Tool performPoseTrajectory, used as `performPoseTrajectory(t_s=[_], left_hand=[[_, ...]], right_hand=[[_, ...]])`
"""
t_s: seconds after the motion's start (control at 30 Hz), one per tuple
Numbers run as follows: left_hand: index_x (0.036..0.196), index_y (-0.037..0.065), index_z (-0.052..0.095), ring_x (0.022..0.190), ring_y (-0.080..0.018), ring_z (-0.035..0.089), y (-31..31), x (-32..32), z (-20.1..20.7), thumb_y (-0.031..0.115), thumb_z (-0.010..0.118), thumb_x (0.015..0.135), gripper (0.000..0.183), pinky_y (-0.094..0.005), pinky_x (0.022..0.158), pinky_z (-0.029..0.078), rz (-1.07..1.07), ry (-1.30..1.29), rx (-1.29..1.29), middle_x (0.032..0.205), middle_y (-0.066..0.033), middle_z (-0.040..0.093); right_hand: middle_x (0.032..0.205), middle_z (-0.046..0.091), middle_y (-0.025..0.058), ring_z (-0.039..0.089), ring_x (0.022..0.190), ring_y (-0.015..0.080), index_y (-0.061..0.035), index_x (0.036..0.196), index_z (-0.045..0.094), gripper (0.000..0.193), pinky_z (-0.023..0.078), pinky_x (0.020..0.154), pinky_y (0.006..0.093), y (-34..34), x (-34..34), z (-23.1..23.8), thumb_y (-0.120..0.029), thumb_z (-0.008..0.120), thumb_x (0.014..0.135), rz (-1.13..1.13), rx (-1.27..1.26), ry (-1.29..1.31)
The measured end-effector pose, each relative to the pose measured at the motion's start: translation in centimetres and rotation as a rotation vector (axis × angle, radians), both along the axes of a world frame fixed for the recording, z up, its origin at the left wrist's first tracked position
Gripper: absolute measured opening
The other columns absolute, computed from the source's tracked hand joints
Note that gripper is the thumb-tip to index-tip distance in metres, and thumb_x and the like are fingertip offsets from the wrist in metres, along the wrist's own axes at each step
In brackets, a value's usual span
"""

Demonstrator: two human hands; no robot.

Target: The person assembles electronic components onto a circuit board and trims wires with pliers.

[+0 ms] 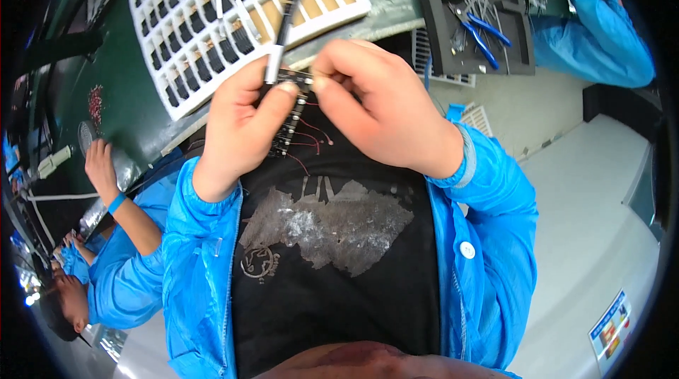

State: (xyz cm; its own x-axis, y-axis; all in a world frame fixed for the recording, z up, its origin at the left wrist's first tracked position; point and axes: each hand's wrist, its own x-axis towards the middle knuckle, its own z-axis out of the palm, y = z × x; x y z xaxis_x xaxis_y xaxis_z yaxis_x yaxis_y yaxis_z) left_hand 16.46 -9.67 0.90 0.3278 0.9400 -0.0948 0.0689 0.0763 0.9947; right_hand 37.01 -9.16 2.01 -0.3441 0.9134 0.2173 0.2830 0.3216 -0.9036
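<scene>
Head view: two bare hands in blue sleeves are seen from above, held before a black shirt at the near edge of the worktop [127, 100].
Left hand [240, 124]: the black strip [292, 119] is grasped between thumb and fingers, the thumb being pressed on its upper part.
Right hand [389, 110]: thumb and index finger are pinched together at the upper right end of the strip; what is held between their tips is hidden.
Black strip: it is held at a slant between the hands, its face dotted with a row of pale spots.
Red wires [310, 140]: several thin ones are seen trailing from the strip's right side, over the shirt.
Black-and-white bar [284, 22]: its white end is set just beside the left fingers, its far end over the tray; whether it is gripped cannot be told.
White tray [150, 50]: its compartments are partly filled with black pieces.
Blue-handled pliers [483, 43]: they are laid in a dark tool tray [522, 50] at the right.
Co-worker's hand [101, 167]: it is rested at the left, near small red bits [95, 105].
</scene>
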Motion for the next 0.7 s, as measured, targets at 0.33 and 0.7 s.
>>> performPoseTrajectory(t_s=[0.33,0.7], left_hand=[[0.104,0.0,0.068,0.073,-0.0159,0.062,6.1,1.6,3.2,0.017,0.071,0.091,0.021,-0.0336,0.068,0.05,-0.391,0.34,0.221,0.08,-0.0099,0.065],[0.105,0.006,0.072,0.084,-0.0237,0.064,16.6,-9.4,-3.4,0.028,0.07,0.092,0.025,-0.0345,0.079,0.052,0.345,0.769,0.592,0.088,-0.0094,0.064]], right_hand=[[0.082,0.061,-0.001,0.053,0.072,0.0044,-0.0018,0.097,0.061,0.006,0.045,0.067,0.0212,0.2,2.8,0.3,-0.007,0.061,0.101,-0.129,-0.366,0.154],[0.079,0.067,0.0013,0.054,0.065,0.0054,-0.0037,0.102,0.069,0.015,0.039,0.057,0.0204,7.0,18.9,-0.8,-0.018,0.064,0.101,-0.687,-0.359,0.29]])
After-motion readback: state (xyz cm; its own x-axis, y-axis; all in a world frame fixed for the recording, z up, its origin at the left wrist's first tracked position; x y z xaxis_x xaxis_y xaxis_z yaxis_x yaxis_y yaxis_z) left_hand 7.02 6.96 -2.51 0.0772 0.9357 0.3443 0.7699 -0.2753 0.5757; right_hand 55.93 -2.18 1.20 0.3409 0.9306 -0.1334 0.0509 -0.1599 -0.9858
